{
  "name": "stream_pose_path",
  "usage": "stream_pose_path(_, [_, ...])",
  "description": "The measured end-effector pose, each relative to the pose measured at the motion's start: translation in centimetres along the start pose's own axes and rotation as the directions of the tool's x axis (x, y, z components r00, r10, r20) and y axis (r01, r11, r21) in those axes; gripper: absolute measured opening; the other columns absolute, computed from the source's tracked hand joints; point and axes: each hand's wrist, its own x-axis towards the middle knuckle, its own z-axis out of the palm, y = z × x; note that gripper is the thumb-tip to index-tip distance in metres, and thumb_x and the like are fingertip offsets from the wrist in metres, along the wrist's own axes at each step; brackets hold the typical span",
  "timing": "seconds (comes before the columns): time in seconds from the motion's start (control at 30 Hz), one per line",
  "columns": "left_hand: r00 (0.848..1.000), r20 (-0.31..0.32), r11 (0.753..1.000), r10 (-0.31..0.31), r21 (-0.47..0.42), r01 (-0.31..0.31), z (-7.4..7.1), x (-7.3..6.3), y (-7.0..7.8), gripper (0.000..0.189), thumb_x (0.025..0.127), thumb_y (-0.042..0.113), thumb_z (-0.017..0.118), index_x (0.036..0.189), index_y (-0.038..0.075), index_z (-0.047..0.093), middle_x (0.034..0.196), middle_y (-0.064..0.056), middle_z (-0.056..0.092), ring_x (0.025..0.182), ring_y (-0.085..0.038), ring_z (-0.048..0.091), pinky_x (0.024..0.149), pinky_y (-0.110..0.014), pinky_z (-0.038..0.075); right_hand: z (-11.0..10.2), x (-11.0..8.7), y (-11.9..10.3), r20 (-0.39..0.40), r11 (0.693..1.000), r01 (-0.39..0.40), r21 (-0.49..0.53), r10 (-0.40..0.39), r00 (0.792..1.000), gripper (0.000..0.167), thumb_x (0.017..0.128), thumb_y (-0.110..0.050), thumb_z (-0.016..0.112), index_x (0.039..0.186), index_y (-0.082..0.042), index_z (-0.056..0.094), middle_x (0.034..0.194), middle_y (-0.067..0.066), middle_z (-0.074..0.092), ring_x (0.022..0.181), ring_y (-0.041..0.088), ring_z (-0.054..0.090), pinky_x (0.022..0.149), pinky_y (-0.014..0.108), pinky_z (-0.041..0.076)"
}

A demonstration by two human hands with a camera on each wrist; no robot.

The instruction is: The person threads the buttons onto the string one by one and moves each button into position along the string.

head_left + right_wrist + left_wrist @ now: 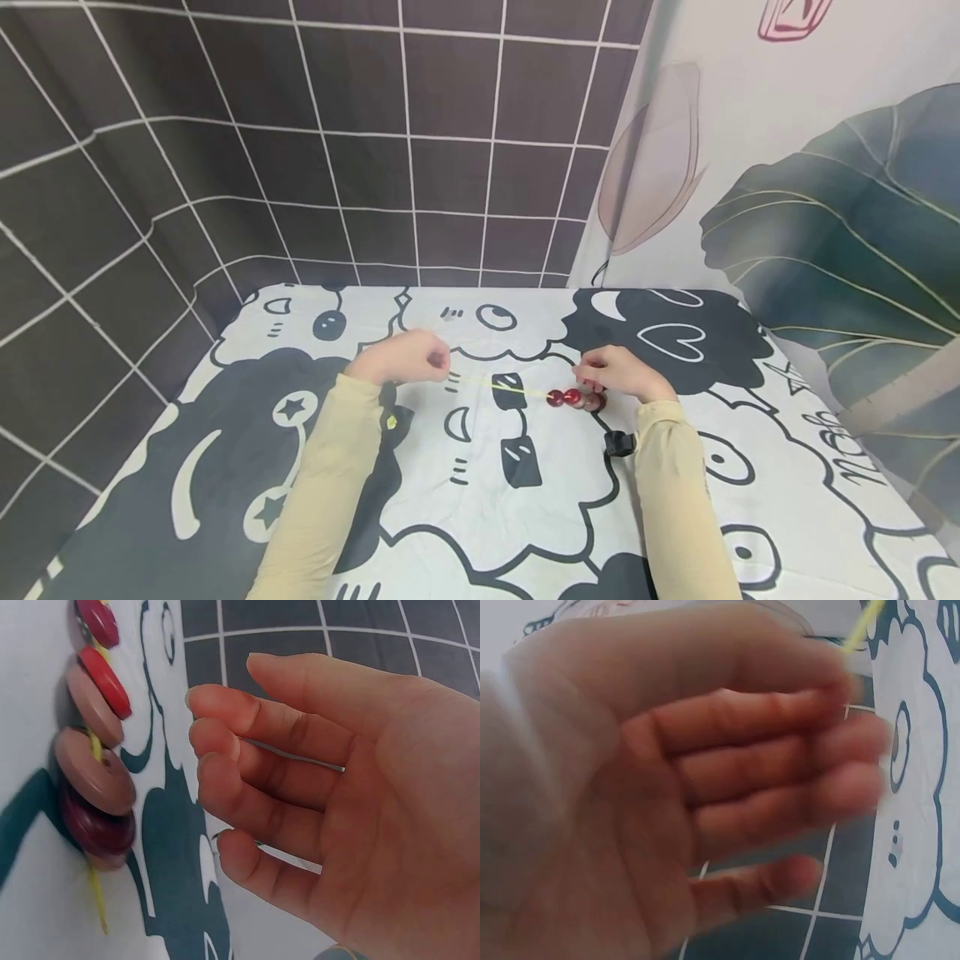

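Note:
My left hand [408, 354] pinches one end of a yellow string [517, 389] between thumb and index finger. In the left wrist view the string [864, 626] rises from the fingertips, and the other fingers are bent without holding anything. The string slants down to the right, to several round, flattened beads [555, 398] in dark red, bright red and brownish pink. A short yellow tail hangs past the last of the beads [96, 776] in the right wrist view. Beside them is my right hand [618, 371], thumb apart from loosely bent fingers, holding nothing.
A black and white cartoon-print cloth [480, 508] covers the table. Dark grid-patterned fabric [450, 175] stands behind and at left; a leaf-print curtain [847, 225] hangs at right. A small yellow piece [392, 422] shows near the left wrist.

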Motion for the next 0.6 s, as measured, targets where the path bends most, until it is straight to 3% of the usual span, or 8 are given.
stream_pose_path(0.1, [0.996, 0.072, 0.999, -0.054, 0.003, 0.054, 0.5, -0.3, -1.2, 0.015, 0.084, 0.018, 0.06, 0.085, 0.007, 0.07, 0.077, -0.001, 0.065, 0.065, -0.011, 0.05, 0.063, -0.024, 0.043, 0.1, 0.1, 0.2, -0.001, 1.0, 0.014, -0.003, -0.014, 1.0, 0.022, 0.094, -0.017, 0.056, 0.083, 0.0, 0.065, 0.066, 0.005, 0.057, 0.066, 0.015, 0.052, 0.064, 0.028, 0.04])
stream_pose_path(0.2, [0.992, 0.08, 0.995, -0.1, 0.0, 0.1, 0.7, -0.9, -2.7, 0.021, 0.087, 0.025, 0.06, 0.09, 0.007, 0.071, 0.081, -0.002, 0.066, 0.07, -0.012, 0.053, 0.068, -0.027, 0.045, 0.2, 0.2, 0.2, -0.016, 1.0, 0.021, 0.003, -0.021, 1.0, 0.022, 0.095, -0.017, 0.056, 0.084, 0.001, 0.064, 0.065, 0.005, 0.056, 0.064, 0.014, 0.051, 0.064, 0.028, 0.04])
stream_pose_path(0.33, [0.992, 0.01, 0.992, -0.129, -0.001, 0.129, 0.8, -2.1, -4.2, 0.023, 0.088, 0.027, 0.059, 0.097, 0.008, 0.069, 0.095, -0.005, 0.07, 0.086, -0.018, 0.063, 0.082, -0.036, 0.051, 0.8, 0.0, 0.5, 0.007, 1.0, 0.027, 0.005, -0.027, 1.0, 0.024, 0.094, -0.018, 0.055, 0.085, 0.001, 0.065, 0.065, 0.006, 0.058, 0.064, 0.013, 0.053, 0.066, 0.027, 0.041])
stream_pose_path(0.43, [0.988, -0.048, 0.989, -0.146, -0.004, 0.146, 0.9, -2.4, -4.3, 0.029, 0.092, 0.025, 0.055, 0.11, 0.004, 0.065, 0.11, -0.013, 0.069, 0.102, -0.028, 0.065, 0.093, -0.044, 0.05, 1.4, -0.2, 0.8, 0.055, 0.999, 0.031, -0.024, -0.03, 0.998, 0.023, 0.093, -0.019, 0.054, 0.085, 0.0, 0.066, 0.067, 0.007, 0.061, 0.068, 0.013, 0.054, 0.069, 0.027, 0.041])
stream_pose_path(0.5, [0.984, -0.09, 0.989, -0.151, -0.019, 0.15, 1.3, -1.8, -3.9, 0.033, 0.096, 0.022, 0.049, 0.121, 0.002, 0.059, 0.12, -0.018, 0.065, 0.112, -0.034, 0.062, 0.098, -0.047, 0.047, 1.7, -0.4, 0.8, 0.041, 0.999, 0.028, -0.045, -0.026, 0.999, 0.023, 0.093, -0.018, 0.054, 0.088, 0.0, 0.067, 0.074, 0.009, 0.065, 0.073, 0.015, 0.056, 0.071, 0.03, 0.045])
stream_pose_path(0.6, [0.975, -0.157, 0.988, -0.155, -0.045, 0.15, 2.6, 0.1, -2.8, 0.043, 0.101, 0.02, 0.042, 0.139, 0.001, 0.044, 0.138, -0.021, 0.054, 0.129, -0.037, 0.051, 0.109, -0.049, 0.039, 2.1, -0.3, 0.5, -0.065, 0.998, -0.008, -0.059, 0.004, 0.998, 0.025, 0.095, -0.019, 0.053, 0.101, 0.001, 0.067, 0.093, 0.016, 0.069, 0.087, 0.025, 0.063, 0.081, 0.04, 0.051])
